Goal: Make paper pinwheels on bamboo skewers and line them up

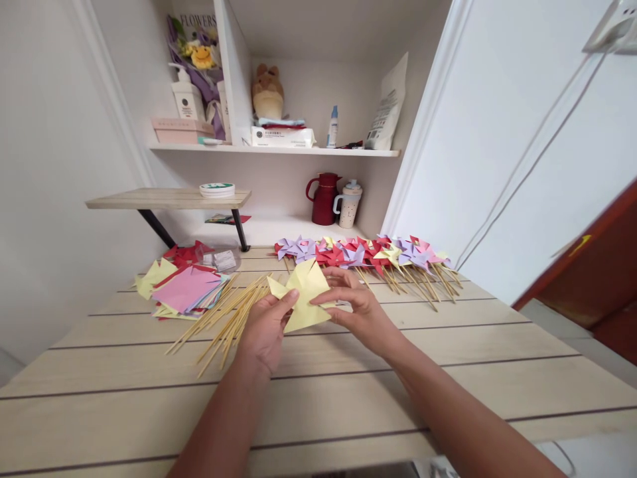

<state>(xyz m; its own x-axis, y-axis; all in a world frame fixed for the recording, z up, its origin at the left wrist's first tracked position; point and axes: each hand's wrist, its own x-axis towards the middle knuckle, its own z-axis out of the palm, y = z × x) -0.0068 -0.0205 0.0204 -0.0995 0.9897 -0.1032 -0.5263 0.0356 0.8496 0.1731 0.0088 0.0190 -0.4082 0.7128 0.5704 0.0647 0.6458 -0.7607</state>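
Note:
Both hands hold a yellow paper sheet [304, 293] folded into pinwheel flaps, just above the wooden table [348, 405]. My left hand [266, 328] pinches its lower left edge with thumb on top. My right hand [355, 305] grips the right side, fingers curled over a flap. Left of the hands lies a bundle of thin wooden sticks [226, 318]. Further left sits a stack of coloured paper squares [186, 289], pink on top.
A row of finished pinwheels [368, 255] on sticks, red, purple, yellow and pink, lies at the back of the table. Behind stand a red jug [323, 199] and a mug [348, 204]. A small raised shelf [169, 198] is at back left. The wall is close on the right.

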